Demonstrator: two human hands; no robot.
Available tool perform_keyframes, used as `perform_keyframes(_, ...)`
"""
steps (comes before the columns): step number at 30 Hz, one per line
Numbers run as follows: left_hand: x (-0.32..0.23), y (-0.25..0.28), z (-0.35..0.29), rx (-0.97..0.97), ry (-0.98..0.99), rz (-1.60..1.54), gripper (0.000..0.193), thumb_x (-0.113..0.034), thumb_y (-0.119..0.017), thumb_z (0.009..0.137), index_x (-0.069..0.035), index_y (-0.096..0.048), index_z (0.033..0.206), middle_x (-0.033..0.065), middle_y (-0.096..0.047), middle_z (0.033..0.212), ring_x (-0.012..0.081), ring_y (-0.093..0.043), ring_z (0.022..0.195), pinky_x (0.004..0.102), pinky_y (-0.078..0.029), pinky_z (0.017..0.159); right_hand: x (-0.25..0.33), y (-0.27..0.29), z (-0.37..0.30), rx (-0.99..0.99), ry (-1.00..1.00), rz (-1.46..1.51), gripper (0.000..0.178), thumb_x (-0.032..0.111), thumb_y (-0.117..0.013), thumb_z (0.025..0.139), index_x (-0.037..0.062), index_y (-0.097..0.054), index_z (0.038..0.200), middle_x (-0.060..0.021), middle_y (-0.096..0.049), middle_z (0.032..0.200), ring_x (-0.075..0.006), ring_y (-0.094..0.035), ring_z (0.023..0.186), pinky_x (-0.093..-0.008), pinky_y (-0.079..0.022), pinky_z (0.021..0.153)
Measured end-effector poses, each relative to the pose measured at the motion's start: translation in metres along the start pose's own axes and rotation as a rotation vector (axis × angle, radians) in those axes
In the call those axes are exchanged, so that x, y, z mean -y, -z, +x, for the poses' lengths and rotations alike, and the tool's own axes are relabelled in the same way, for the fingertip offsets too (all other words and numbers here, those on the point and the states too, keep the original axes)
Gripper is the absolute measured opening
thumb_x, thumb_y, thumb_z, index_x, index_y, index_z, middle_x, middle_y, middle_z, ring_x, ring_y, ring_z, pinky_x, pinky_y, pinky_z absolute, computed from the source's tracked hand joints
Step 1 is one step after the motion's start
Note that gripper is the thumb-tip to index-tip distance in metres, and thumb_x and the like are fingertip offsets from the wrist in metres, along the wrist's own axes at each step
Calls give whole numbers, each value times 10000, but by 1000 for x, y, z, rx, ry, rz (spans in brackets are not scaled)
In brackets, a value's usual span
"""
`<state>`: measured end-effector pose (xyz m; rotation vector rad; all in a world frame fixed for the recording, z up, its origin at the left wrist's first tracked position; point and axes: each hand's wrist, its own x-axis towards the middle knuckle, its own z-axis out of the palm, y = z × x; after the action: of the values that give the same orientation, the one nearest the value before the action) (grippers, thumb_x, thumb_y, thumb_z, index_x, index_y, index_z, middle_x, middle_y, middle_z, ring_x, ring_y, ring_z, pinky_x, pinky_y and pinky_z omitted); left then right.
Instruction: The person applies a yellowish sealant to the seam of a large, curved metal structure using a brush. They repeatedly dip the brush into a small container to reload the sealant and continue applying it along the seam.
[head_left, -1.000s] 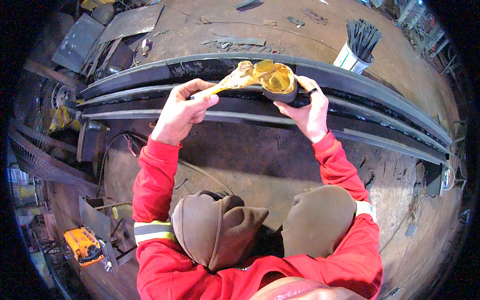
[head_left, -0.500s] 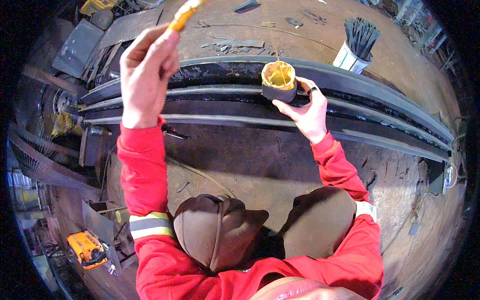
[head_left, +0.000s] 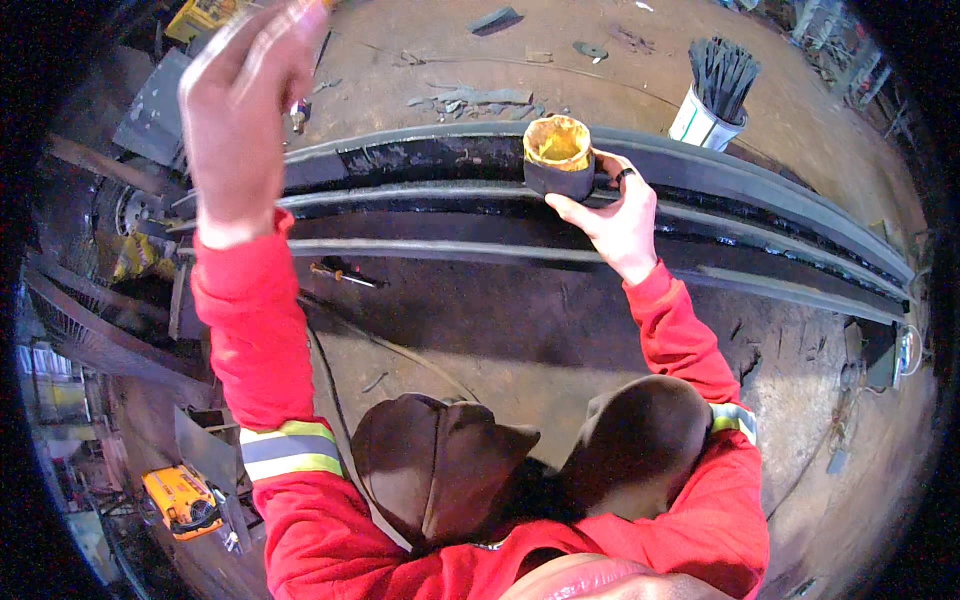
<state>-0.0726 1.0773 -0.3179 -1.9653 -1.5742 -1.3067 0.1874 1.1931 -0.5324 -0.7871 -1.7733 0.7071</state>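
One dark cup [head_left: 557, 178] sits in the right hand [head_left: 618, 218]; I cannot tell what the left hand [head_left: 242, 130] holds.

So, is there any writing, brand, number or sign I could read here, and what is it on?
None can be read.
Orange machine: marks too small and blurred.
White bucket: coloured marks too small to read.
Dark cup in the right hand: no lettering shows.

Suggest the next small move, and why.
Probably lower the left hand toward the cup: that hand is raised well apart at the upper left, while the right hand alone grips the cup, which is uncovered and yellow inside.
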Motion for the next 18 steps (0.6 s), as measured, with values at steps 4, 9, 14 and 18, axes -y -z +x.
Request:
perform_keyframes(4, 3, -27, -58, 97, 404, -312, 154, -125, -650, 921, 3, -686, 999, -57, -562, 738, 22, -439, 618, 189, -323, 545, -1, 5, 7, -44, -50, 39, 632, 277, -925, 609, -63, -646, 1063, -163, -691, 1026, -219, -666, 958, -337, -515, 885)
perform_keyframes(9, 14, -31, -120, 133, 590, -463, 196, -91, -699, 896, 34, -689, 1046, -4, -669, 878, 41, -559, 794, 193, -444, 726, -22, 17, 14, -130, -146, 111, 610, 256, -929, 616, -47, -652, 1068, -109, -693, 968, -165, -638, 913, -305, -520, 821)
perform_keyframes(14, 30, -3, -163, 199, 687, -342, 184, -92, -688, 901, 25, -696, 1042, -22, -651, 844, 29, -531, 735, 189, -422, 651, -32, 44, 24, -160, -67, 35, 466, 132, -876, 709, -36, -666, 1089, -74, -705, 972, -119, -643, 830, -275, -516, 790)
perform_keyframes(18, 42, 1, -197, 257, 624, -268, 169, -63, -695, 888, 31, -695, 1029, -2, -656, 838, 49, -557, 739, 201, -440, 670, -27, 39, 20, -204, -58, 75, 498, 129, -885, 696, -60, -652, 1093, -71, -703, 964, -118, -649, 828, -266, -525, 776)
